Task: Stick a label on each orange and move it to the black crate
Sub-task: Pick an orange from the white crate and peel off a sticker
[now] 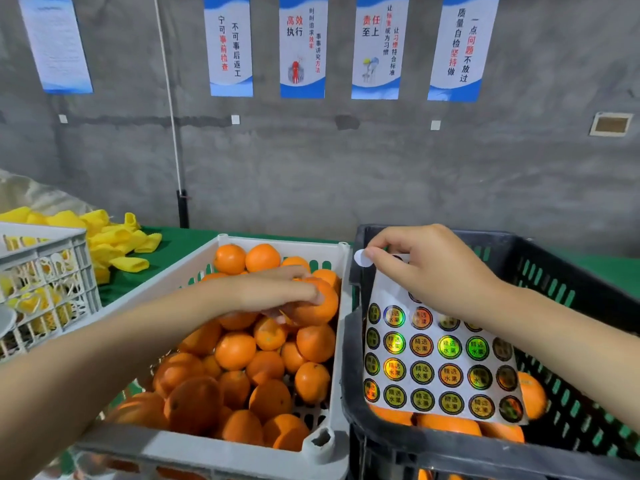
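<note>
White crate (341, 306), centre: heaped with oranges. Black crate (568, 271), right, touching it: few oranges at bottom, label sheet (436, 368) propped over them against back wall. Grey crate (69, 271), left: yellow sleeves inside, more loose on green tabletop (180, 244). Left hand (277, 289) palm-down in white crate, fingers clamped on top orange (320, 304). Right hand (433, 268) above sheet, thumb and forefinger pinched on peeled label (362, 259), white backing showing.
</note>
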